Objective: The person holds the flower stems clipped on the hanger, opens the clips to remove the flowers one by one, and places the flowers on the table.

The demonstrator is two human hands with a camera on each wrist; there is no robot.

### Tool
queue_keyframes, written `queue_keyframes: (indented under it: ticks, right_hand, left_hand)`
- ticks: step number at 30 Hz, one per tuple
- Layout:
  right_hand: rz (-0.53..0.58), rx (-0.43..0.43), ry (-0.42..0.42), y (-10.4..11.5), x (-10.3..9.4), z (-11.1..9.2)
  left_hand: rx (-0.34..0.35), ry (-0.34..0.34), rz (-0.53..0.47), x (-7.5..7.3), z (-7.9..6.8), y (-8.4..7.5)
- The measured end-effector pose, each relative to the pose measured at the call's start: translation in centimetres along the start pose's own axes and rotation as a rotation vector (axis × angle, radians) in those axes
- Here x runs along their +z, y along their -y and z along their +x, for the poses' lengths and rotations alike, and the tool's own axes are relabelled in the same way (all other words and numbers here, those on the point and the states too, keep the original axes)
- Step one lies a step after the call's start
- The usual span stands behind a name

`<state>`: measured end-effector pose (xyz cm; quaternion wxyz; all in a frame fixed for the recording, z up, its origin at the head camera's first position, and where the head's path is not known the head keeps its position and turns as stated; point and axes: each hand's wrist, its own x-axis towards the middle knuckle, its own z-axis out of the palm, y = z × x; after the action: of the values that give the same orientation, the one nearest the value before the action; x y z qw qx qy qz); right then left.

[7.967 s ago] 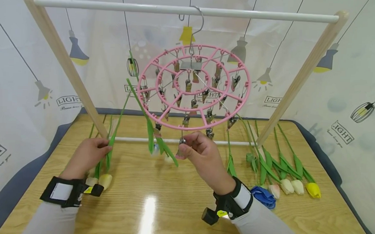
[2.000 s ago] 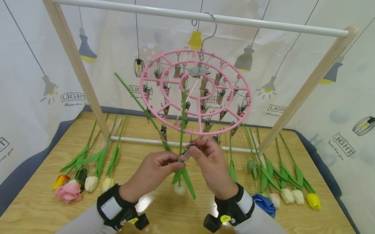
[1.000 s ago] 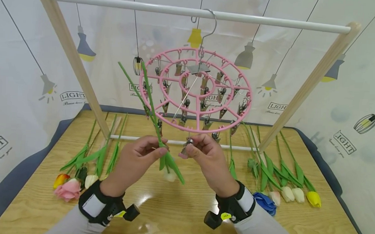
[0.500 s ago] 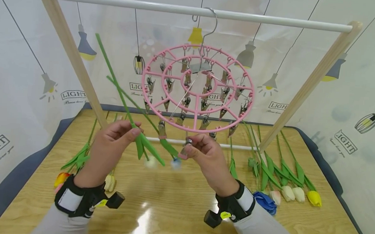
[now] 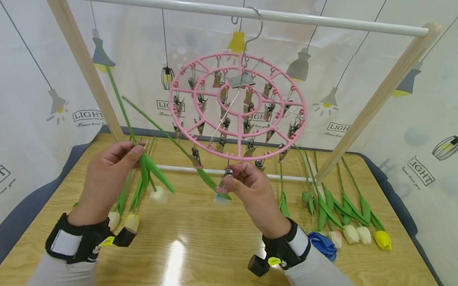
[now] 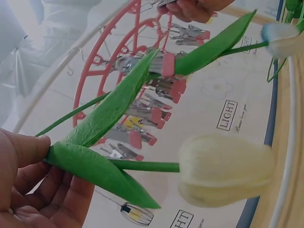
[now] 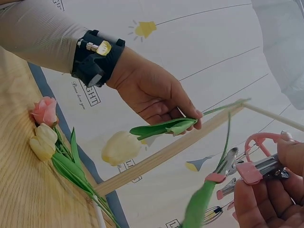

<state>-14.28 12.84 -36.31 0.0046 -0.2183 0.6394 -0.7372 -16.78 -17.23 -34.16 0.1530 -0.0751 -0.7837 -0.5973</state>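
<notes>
At the left, my left hand (image 5: 106, 176) pinches the green stem of a white tulip (image 6: 223, 171) between thumb and fingers. The bloom hangs downward, apart from the hanger. My right hand (image 5: 251, 193) pinches a metal clip (image 7: 266, 168) with pink tips, which hangs from the front of a round pink clip hanger (image 5: 239, 157). No stem shows in that clip. Just left of it, another clip (image 5: 195, 156) grips a tulip with a pale blue and white bloom (image 6: 280, 40), which hangs head down with its stem slanting up to the left.
The hanger hooks over the white bar (image 5: 334, 23) of a wooden-legged rack. Several flowers lie on the wooden table (image 5: 208, 261) at both sides, among them a yellow tulip (image 5: 383, 240) and a blue flower (image 5: 323, 245) at right. A printed cloth backdrop stands behind.
Two seconds ago the white tulip's stem was at the clip in my right hand. My left hand has since carried it away to the left. My right hand stays on the clip.
</notes>
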Motion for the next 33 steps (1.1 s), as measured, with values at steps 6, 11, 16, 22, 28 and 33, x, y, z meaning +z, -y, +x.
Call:
queue_keyframes:
  ticks: [6, 11, 16, 22, 28, 33]
  right_hand:
    - [0.011, 0.004, 0.013, 0.0, 0.1, 0.1]
    - [0.018, 0.002, 0.013, 0.0, 0.1, 0.1]
    - [0.014, -0.01, 0.015, -0.1, 0.2, 0.1]
    - [-0.003, 0.0, 0.018, -0.1, 0.1, 0.2]
    - [-0.009, 0.011, 0.018, -0.2, 0.1, 0.2]
    - [0.017, 0.017, 0.012, -0.2, 0.2, 0.1]
  left_hand:
    - [-0.057, -0.031, 0.009, -1.2, 0.5, 0.9]
    - [-0.171, 0.085, 0.219, -1.2, 1.0, 2.9]
    - [-0.218, 0.226, 0.331, -0.8, 1.4, 5.0]
    - [-0.193, 0.354, 0.437, -0.2, 2.3, 7.5]
    - [-0.167, 0.427, 0.536, 0.4, 2.7, 9.6]
    - [-0.125, 0.414, 0.603, 0.8, 2.8, 10.6]
